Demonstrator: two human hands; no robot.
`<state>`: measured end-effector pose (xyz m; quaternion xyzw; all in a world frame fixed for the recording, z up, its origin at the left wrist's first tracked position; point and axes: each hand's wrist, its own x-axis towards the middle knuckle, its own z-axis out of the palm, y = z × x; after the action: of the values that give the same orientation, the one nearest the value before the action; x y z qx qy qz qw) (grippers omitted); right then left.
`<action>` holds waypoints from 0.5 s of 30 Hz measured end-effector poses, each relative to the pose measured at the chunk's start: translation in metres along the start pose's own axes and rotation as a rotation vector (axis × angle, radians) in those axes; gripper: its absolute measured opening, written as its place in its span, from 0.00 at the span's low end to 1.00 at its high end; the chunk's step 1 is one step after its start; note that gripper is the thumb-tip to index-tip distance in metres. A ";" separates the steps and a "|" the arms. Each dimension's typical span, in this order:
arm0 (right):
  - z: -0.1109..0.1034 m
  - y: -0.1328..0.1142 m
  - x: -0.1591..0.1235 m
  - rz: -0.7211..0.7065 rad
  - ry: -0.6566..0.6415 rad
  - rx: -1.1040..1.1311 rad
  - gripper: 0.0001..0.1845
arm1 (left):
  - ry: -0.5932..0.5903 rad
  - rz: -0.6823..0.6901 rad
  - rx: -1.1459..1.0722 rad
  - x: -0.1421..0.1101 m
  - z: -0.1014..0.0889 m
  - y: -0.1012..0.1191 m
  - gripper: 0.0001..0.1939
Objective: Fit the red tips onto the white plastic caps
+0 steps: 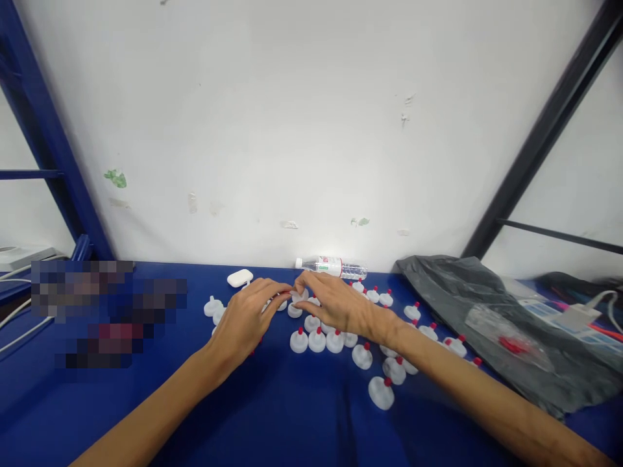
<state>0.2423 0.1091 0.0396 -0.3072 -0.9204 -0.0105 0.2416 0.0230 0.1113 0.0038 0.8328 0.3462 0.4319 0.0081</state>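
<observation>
My right hand (325, 299) pinches a white translucent plastic nozzle cap (300, 296) between thumb and fingers, above the blue table (272, 415). Thumb and fingertips of my left hand (249, 312) are closed in a pinch right beside that cap; what they hold, if anything, is too small to make out. Under and around my right hand stand several white caps with red tips (317, 340). To the left of my left hand are a few white caps without red tips (213, 305), partly hidden by it. Another red-tipped cap (381, 393) lies tilted nearer to me.
A clear plastic bottle (335, 266) lies along the wall, with a rounded white case (240, 278) to its left. At right, a grey plastic bag (438, 285) carries a clear bag of red pieces (516, 344). White cables (29, 305) run at the far left, beside a blurred-out area.
</observation>
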 end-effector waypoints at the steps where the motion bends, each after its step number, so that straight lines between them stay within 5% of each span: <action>1: 0.001 0.000 0.000 -0.007 0.003 0.002 0.09 | -0.002 -0.002 -0.023 0.000 0.000 0.001 0.11; 7: 0.001 0.000 0.000 -0.010 0.090 0.095 0.09 | 0.013 -0.088 -0.164 0.002 -0.005 0.010 0.09; 15: -0.001 -0.007 0.004 0.115 0.175 0.669 0.10 | -0.042 -0.372 -0.426 0.009 -0.020 0.017 0.13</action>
<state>0.2363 0.1056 0.0427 -0.2604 -0.8299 0.2789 0.4070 0.0214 0.0979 0.0286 0.7432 0.3943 0.4687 0.2693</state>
